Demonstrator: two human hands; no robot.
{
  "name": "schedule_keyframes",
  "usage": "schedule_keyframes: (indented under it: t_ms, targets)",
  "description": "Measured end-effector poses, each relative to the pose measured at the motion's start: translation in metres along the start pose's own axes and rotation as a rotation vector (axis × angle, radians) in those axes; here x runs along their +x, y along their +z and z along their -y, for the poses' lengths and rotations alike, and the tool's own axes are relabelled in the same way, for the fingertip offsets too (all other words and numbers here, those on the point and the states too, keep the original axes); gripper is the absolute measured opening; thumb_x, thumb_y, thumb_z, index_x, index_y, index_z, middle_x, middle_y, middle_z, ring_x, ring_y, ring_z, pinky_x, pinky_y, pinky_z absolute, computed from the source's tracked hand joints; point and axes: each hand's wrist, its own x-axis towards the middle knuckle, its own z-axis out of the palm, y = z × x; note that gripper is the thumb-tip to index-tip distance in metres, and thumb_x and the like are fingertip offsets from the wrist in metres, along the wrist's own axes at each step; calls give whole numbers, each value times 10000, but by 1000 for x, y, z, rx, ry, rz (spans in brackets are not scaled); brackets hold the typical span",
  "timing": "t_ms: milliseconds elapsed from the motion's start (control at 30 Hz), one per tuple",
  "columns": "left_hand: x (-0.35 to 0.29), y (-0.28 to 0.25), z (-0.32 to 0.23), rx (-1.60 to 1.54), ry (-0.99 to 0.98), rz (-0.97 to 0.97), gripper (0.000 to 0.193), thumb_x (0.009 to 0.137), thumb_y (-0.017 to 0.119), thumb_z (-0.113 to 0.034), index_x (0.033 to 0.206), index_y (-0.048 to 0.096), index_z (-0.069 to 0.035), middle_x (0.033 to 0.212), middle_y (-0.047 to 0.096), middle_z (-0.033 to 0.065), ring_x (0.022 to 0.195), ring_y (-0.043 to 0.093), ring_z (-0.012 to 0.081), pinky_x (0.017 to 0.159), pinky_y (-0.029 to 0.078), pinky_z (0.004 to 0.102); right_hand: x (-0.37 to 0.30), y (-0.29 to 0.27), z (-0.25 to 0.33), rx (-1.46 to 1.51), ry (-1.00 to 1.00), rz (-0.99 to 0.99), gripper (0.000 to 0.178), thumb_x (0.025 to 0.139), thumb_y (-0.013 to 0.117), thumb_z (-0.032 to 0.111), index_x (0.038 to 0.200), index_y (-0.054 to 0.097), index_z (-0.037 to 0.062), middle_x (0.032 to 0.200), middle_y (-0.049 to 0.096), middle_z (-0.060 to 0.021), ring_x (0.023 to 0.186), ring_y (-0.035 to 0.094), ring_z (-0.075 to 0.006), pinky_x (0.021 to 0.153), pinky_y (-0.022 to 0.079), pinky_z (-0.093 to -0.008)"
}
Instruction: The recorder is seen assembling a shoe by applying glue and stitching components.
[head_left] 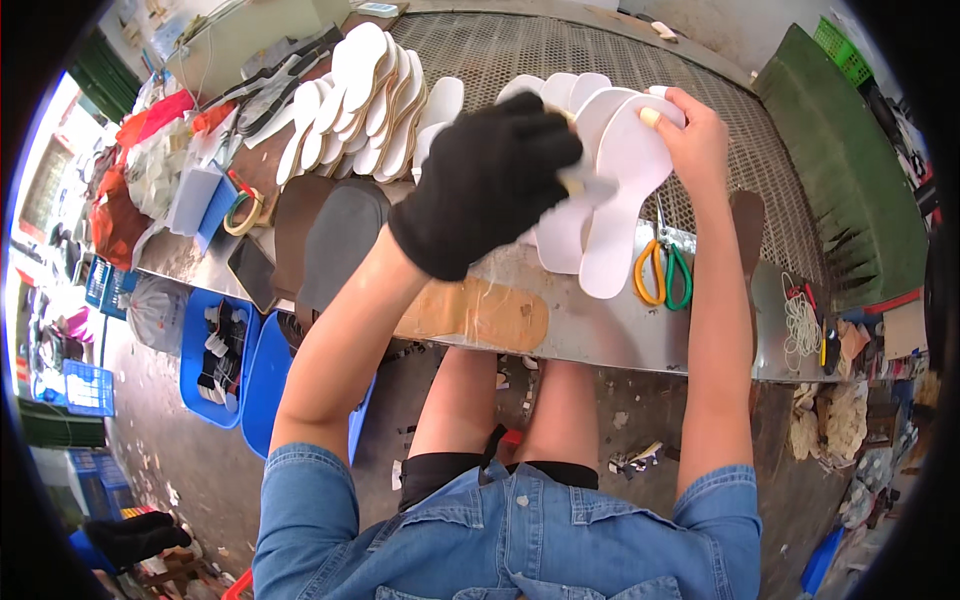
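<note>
My left hand (pixel 485 185), in a black glove, is closed over the row of white insoles. A pale, blurred tool-like thing (pixel 592 188) juts from its fingers; its kind cannot be made out. With thumb and fingers, my bare right hand (pixel 700 135) grips the toe end of a white insole (pixel 632 170), and pale tape wraps some of its fingertips. Another white insole (pixel 562 235) lies partly under the held one, and more fan out behind. Near my right forearm rest scissors (pixel 662 272) with one yellow and one green handle.
Piled white insoles (pixel 365 100) stand at the back left of the metal-topped bench (pixel 620 335). Dark sole shapes (pixel 345 235) and a tape roll (pixel 242 213) lie left; a tan sole-shaped sheet (pixel 490 315) is in front. White cord (pixel 800 325) lies right. Blue bins (pixel 215 355) stand below left.
</note>
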Motion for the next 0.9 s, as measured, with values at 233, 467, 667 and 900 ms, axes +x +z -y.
schedule_keyframes:
  t_ms: [233,467,667,900]
  targets:
    - [-30,-33,-9,-73,-300,-165,190,719,708,-78,889,625,-65,775,578,108,653,605,309,586,487,354,37,25,-90,212,84,128,306,753,724,213,985,669,22,777,680,-76,667,634,-140,630,491,-285]
    - [-15,-13,23,-7,-285,8,245,737,728,-135,943,641,-34,728,585,110,643,587,265,610,462,328,25,48,-28,247,-162,193,441,804,681,191,1201,561,38,1219,542,-100,1044,558,-171,797,491,-289]
    - [-11,-20,25,-98,-348,11,386,727,745,-167,1078,623,-64,826,644,99,740,634,196,696,494,307,-42,42,70,536,-93,547,213,781,698,97,967,653,4,784,625,15,722,577,-63,661,470,-221]
    - [-77,-27,77,-341,-880,102,555,745,737,-236,1211,562,8,940,674,134,727,638,142,634,513,281,-60,39,76,508,-157,467,210,774,715,79,949,657,-20,794,648,-21,741,586,-83,682,473,-231]
